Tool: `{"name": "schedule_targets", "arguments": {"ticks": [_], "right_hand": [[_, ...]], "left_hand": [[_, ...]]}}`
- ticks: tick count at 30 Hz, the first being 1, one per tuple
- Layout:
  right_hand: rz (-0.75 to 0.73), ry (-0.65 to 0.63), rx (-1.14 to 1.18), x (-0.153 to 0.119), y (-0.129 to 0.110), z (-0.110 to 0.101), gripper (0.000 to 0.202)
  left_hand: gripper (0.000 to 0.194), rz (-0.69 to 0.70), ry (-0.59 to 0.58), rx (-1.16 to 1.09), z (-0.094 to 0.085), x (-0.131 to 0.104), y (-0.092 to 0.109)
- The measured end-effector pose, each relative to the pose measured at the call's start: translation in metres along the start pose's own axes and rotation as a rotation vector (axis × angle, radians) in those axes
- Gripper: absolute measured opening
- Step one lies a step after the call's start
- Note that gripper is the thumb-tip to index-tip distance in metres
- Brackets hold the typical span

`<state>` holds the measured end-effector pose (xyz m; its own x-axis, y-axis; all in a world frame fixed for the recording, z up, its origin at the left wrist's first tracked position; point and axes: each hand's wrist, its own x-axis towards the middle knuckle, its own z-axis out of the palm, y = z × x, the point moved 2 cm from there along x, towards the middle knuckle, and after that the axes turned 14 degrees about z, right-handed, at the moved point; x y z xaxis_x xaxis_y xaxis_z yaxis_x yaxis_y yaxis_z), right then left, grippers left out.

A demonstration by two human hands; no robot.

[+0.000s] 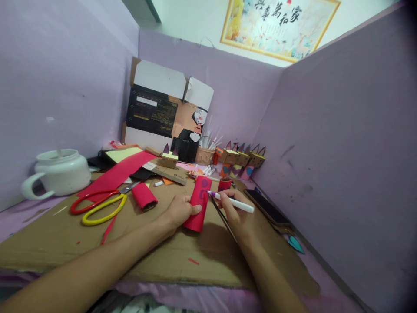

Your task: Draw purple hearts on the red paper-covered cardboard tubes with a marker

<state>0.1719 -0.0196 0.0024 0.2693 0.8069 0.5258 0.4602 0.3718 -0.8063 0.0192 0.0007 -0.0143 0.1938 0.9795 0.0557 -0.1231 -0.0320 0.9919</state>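
A long red paper-covered tube (197, 213) is gripped near its lower end by my left hand (180, 211), thumb across its front. Purple marks, one heart-like, show on its upper part. My right hand (235, 213) holds a white marker (239, 204), its purple tip at the tube's side by the marks. Behind the marker stands a short red tube (224, 184). Another short red tube (144, 197) lies left of my left hand. Scissors (104, 208) with one red and one yellow handle lie farther left, their blades toward that tube.
Cardboard (169, 274) covers the table. A white mug (61, 171) stands at left, a phone (269, 206) lies at right. Behind are red paper (120, 171), an opened box (153, 113), a basket of sticks (204, 155) and several eared cardboard figures (230, 155).
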Motion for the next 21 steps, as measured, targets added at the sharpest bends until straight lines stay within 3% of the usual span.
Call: {"name": "schedule_targets", "arguments": {"ticks": [21], "right_hand": [[-0.03,-0.086,-0.09,-0.001,0.0014,0.002,0.022]], "left_hand": [[0.008,0.016,-0.01,-0.036,0.0001,-0.0005,-0.0015]]}}
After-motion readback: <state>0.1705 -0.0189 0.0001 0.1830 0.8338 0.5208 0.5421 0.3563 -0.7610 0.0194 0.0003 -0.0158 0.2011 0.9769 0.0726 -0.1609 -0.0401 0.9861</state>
